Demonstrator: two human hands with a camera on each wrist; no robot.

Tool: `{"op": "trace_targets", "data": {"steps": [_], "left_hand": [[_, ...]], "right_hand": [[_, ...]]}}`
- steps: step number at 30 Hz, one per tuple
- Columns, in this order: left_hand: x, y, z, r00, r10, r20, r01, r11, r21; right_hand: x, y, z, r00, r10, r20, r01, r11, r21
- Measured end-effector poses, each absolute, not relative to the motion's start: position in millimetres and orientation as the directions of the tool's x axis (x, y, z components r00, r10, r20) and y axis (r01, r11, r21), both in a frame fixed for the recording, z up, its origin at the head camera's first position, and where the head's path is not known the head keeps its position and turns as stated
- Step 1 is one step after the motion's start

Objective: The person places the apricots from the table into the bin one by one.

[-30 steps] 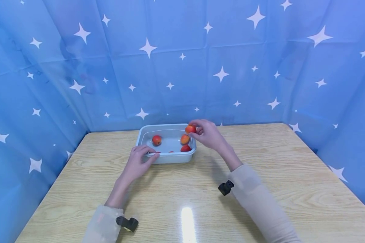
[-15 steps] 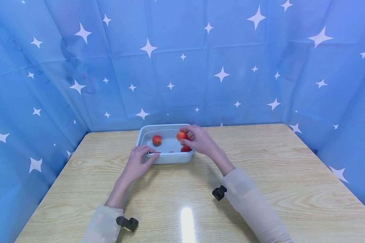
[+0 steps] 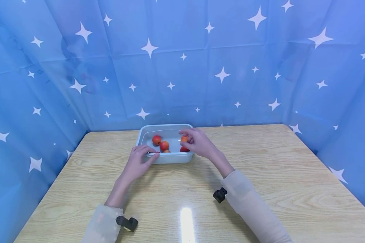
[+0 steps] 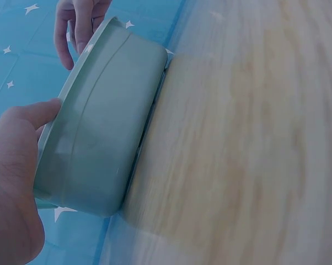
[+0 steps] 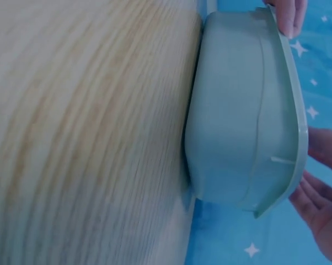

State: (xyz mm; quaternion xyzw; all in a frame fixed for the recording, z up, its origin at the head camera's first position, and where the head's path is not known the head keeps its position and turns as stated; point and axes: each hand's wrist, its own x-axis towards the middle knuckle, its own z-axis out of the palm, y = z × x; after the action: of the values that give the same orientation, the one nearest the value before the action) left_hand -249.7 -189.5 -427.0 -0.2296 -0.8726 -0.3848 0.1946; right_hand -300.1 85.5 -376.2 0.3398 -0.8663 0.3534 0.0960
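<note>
A pale blue-green plastic tub (image 3: 173,158) stands near the far edge of the table, with several small red-and-orange fruits in it. My left hand (image 3: 138,162) holds the tub's near left rim, thumb outside and fingers over the edge; the left wrist view shows the thumb on the outer wall (image 4: 102,127). Over the tub's right end hovers my right hand (image 3: 199,143), fingers spread and holding nothing. It partly covers an orange fruit (image 3: 184,138) and a red fruit (image 3: 184,149). One fruit (image 3: 164,145) lies mid-tub, beside another (image 3: 156,140) to its left.
The light wooden table (image 3: 158,202) spreads out in front of the tub and to both sides. A blue curtain (image 3: 182,74) with white stars hangs right behind the table. Small black cameras sit on both sleeves.
My right hand has brought a fruit from the tub's right rim down into it and let go; that fruit now lies mid-tub. My left hand has stayed on the rim.
</note>
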Motion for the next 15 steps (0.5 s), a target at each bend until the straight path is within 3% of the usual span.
{"op": "trace_targets", "data": {"steps": [15], "left_hand": [[-249, -190, -425, -0.81, 0.266, 0.523, 0.566, 0.592, 0.574]], "right_hand": [[-290, 102, -367, -0.783, -0.508, 0.359, -0.616, 0.552, -0.562]]}}
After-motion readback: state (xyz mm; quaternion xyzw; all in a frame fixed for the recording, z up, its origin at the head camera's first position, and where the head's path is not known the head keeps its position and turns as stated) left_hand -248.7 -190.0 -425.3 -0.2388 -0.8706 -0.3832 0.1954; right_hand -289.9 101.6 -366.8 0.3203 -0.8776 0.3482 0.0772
